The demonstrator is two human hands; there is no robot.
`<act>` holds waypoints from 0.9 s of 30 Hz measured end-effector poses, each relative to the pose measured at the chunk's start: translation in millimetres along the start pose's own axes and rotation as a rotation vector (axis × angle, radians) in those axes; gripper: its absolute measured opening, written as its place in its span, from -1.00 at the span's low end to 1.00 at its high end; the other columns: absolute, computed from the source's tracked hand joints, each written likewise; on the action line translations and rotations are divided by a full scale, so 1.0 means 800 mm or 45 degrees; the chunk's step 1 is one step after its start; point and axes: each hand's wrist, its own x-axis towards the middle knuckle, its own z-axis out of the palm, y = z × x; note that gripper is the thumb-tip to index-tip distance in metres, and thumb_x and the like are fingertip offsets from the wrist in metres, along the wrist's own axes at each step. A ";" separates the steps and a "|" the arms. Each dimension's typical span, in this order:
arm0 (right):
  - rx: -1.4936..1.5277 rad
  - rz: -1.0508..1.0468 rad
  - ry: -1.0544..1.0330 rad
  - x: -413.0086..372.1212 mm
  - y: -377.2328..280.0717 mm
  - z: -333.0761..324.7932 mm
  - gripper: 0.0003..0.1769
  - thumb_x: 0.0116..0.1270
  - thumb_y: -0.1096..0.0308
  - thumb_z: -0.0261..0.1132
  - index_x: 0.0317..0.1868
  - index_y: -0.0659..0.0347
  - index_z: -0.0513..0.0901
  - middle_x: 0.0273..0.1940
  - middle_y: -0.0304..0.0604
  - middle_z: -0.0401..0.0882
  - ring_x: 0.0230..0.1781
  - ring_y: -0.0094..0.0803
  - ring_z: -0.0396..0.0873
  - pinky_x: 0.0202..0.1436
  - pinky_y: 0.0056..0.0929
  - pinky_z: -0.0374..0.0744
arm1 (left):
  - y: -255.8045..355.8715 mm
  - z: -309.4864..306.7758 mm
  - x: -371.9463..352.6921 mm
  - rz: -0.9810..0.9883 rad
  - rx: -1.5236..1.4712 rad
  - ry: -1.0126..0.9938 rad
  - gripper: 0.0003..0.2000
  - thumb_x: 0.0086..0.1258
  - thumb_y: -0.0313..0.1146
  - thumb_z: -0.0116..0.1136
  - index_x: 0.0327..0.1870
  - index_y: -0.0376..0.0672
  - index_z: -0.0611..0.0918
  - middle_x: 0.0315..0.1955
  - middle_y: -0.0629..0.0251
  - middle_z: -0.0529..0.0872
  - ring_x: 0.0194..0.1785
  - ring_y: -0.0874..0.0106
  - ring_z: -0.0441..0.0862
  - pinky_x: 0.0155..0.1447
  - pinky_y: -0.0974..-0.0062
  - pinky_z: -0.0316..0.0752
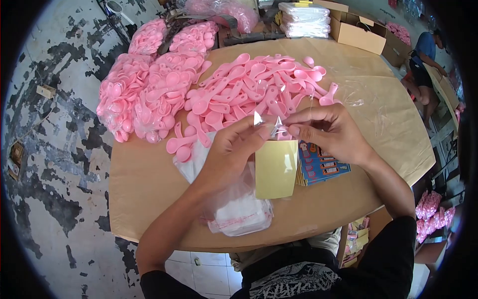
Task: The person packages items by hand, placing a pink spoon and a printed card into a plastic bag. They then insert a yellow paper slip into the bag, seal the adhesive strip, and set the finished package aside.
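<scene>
My left hand (233,149) and my right hand (326,130) meet over the cardboard-covered table (144,189), both pinching the top of a clear plastic bag (275,168) with a yellow card inside. A pink spoon's end shows at the bag's mouth between my fingers. Just beyond lies a heap of loose pink plastic spoons (249,89). Under my left wrist sits a stack of clear bags (238,212). A stack of blue printed cards (321,167) lies below my right hand.
Clear bags packed with pink spoons (144,84) are piled at the table's far left. Cardboard boxes (358,32) and a stack of plastic bags (304,20) stand at the back. Another person (423,65) sits at the far right.
</scene>
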 end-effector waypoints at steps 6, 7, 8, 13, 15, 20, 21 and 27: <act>0.054 -0.051 0.005 -0.001 0.003 -0.005 -0.78 0.30 0.56 0.27 -0.06 0.27 0.70 -0.32 -0.27 0.66 -0.30 -0.61 0.56 -0.21 -0.59 0.53 | -0.003 -0.010 0.008 0.179 0.135 -0.100 -0.80 0.50 -0.41 0.02 0.04 -0.26 0.56 -0.15 0.34 0.66 -0.09 0.59 0.59 -0.05 0.57 0.55; 0.079 -0.068 -0.008 -0.001 0.004 -0.007 -0.79 0.29 0.58 0.27 -0.09 0.27 0.72 -0.30 -0.26 0.68 -0.27 -0.58 0.55 -0.16 -0.57 0.53 | -0.003 -0.012 0.007 0.160 0.135 -0.106 -0.80 0.51 -0.41 0.01 0.04 -0.25 0.56 -0.14 0.34 0.66 -0.09 0.59 0.59 -0.04 0.56 0.55; 0.009 -0.147 -0.028 -0.001 0.003 -0.009 -0.78 0.24 0.61 0.26 -0.12 0.27 0.72 -0.31 -0.24 0.68 -0.28 -0.54 0.56 -0.16 -0.55 0.53 | -0.002 -0.013 0.007 0.143 0.136 -0.111 -0.80 0.52 -0.41 -0.01 0.04 -0.24 0.55 -0.13 0.35 0.65 -0.08 0.58 0.59 -0.03 0.56 0.54; -0.263 -0.442 -0.112 0.003 0.003 -0.018 -0.66 0.11 0.72 0.19 -0.18 0.22 0.75 -0.38 -0.16 0.68 -0.36 -0.50 0.61 -0.22 -0.51 0.55 | -0.003 -0.021 0.008 0.239 0.219 -0.214 -0.84 0.48 -0.44 -0.01 0.00 -0.20 0.55 -0.16 0.39 0.63 -0.10 0.62 0.58 -0.08 0.63 0.53; -0.287 -0.469 -0.152 0.003 -0.003 -0.023 -0.68 0.08 0.71 0.20 -0.21 0.22 0.75 -0.42 -0.18 0.67 -0.37 -0.48 0.59 -0.22 -0.48 0.53 | 0.000 -0.020 0.007 0.251 0.227 -0.238 -0.84 0.48 -0.45 -0.03 -0.03 -0.20 0.56 -0.17 0.39 0.62 -0.11 0.62 0.58 -0.07 0.63 0.51; -0.312 -0.514 -0.214 0.003 -0.011 -0.027 -0.70 0.05 0.69 0.23 -0.25 0.20 0.76 -0.49 -0.21 0.65 -0.40 -0.44 0.55 -0.19 -0.42 0.49 | 0.009 -0.028 0.003 0.259 0.268 -0.341 -0.83 0.47 -0.49 -0.13 -0.11 -0.28 0.56 -0.18 0.35 0.60 -0.09 0.57 0.56 0.03 0.56 0.51; -0.321 -0.517 -0.220 0.003 -0.011 -0.028 -0.70 0.05 0.69 0.23 -0.25 0.20 0.76 -0.50 -0.21 0.65 -0.40 -0.43 0.55 -0.19 -0.41 0.49 | 0.010 -0.029 0.003 0.210 0.222 -0.343 -0.82 0.47 -0.49 -0.15 -0.12 -0.29 0.55 -0.20 0.36 0.59 -0.09 0.57 0.55 0.03 0.55 0.51; -0.509 -0.638 -0.266 0.005 -0.017 -0.031 -0.70 0.01 0.70 0.22 -0.29 0.19 0.75 -0.40 -0.20 0.66 -0.39 -0.37 0.55 -0.18 -0.40 0.49 | 0.000 -0.031 0.005 0.366 0.383 -0.331 -0.97 0.42 -0.51 0.04 -0.23 -0.26 0.51 -0.26 0.41 0.53 -0.19 0.62 0.57 -0.13 0.62 0.53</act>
